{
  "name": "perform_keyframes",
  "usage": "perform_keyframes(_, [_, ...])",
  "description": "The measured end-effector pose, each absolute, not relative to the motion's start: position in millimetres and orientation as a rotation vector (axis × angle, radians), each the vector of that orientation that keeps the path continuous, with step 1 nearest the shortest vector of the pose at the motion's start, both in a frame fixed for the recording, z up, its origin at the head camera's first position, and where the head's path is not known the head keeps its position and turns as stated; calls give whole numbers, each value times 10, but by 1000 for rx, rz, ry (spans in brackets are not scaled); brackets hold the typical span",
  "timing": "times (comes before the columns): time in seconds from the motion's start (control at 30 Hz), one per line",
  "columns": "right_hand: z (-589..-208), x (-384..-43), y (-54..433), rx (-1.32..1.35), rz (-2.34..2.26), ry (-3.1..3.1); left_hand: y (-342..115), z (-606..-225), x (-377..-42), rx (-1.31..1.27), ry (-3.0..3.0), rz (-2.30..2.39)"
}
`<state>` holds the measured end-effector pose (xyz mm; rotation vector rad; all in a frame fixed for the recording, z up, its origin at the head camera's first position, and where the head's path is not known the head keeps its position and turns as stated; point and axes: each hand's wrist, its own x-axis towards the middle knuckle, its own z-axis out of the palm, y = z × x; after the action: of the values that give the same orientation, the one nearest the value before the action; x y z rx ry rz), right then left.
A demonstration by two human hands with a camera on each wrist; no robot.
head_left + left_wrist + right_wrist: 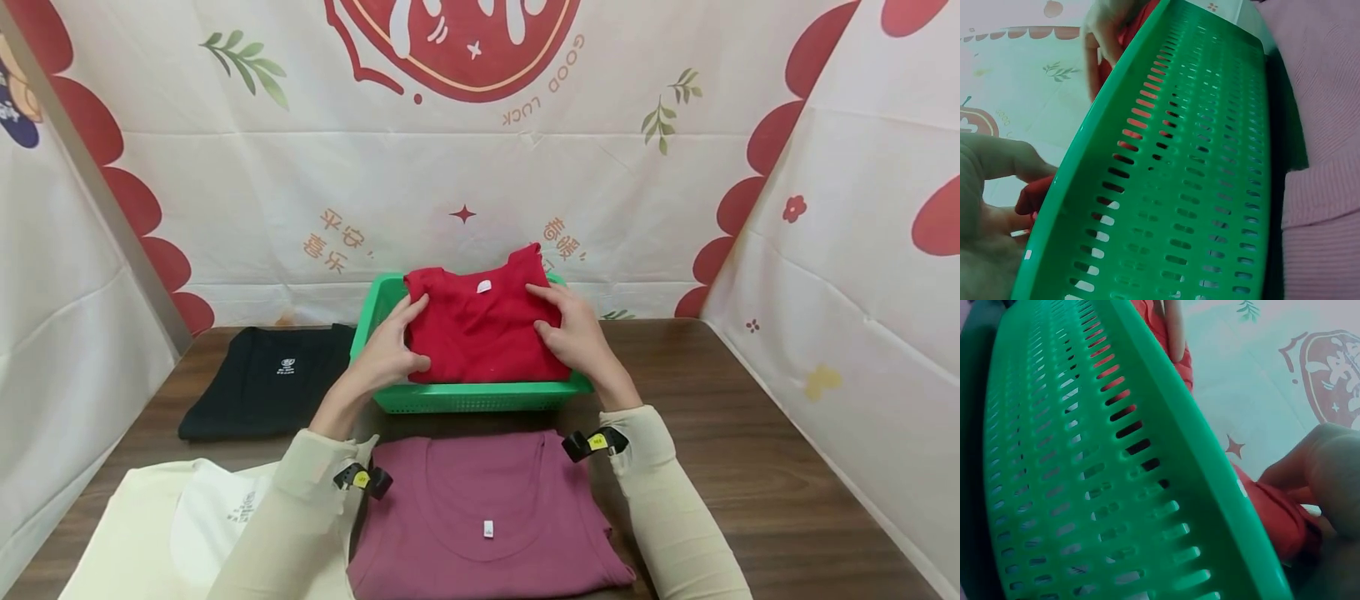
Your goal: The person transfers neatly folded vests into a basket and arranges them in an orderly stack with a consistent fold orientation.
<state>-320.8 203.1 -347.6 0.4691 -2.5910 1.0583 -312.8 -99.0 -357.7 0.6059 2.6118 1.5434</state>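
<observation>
A folded red shirt (483, 333) with a white neck tag lies in the green basket (472, 398), its upper edge raised above the far rim. My left hand (378, 354) grips the shirt's left side, thumb toward the front. On the opposite side my right hand (579, 332) holds the right edge between fingers and thumb. In the right wrist view the red cloth (1275, 515) bunches at the right hand (1329, 469), beyond the slotted basket wall (1085, 456). The left wrist view shows the left hand (997, 169) around a bit of red cloth, partly hidden by the rim.
A folded mauve top (483, 500) lies in front of the basket. To its left are a cream garment (127, 517) with a white printed patch and, farther back, a folded black shirt (262, 383). The wooden table (735, 450) meets a printed curtain (300, 167) behind.
</observation>
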Motion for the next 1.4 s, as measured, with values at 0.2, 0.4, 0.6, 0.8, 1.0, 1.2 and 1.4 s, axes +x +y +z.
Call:
perform_keyframes(0.2, [-3527,-3228,2025,456,966,-2744,-1011,-3593,-3167,488,2579,1443])
perform_keyframes(0.4, [-3591,-3265,1997,460,836,-2860,-1005,-3590,-3208,452,2578,1370])
perform_keyframes(0.6, [-3622,-3280,1983,479,721,-2931,-1009,-3562,-3264,568,2645,1142])
perform_keyframes(0.8, [-3626,-3258,1968,456,660,-2997,-1021,-3546,-3305,583,2639,1014])
perform_keyframes(1.0, [-3627,-3270,1945,467,631,-3049,-1038,-3601,-3331,576,2611,1039])
perform_keyframes(1.2, [-3622,-3310,1935,516,692,-3090,-1035,-3604,-3338,514,2594,1053])
perform_keyframes(1.4, [-3637,-3332,1950,514,744,-3143,-1005,-3616,-3351,490,2600,986])
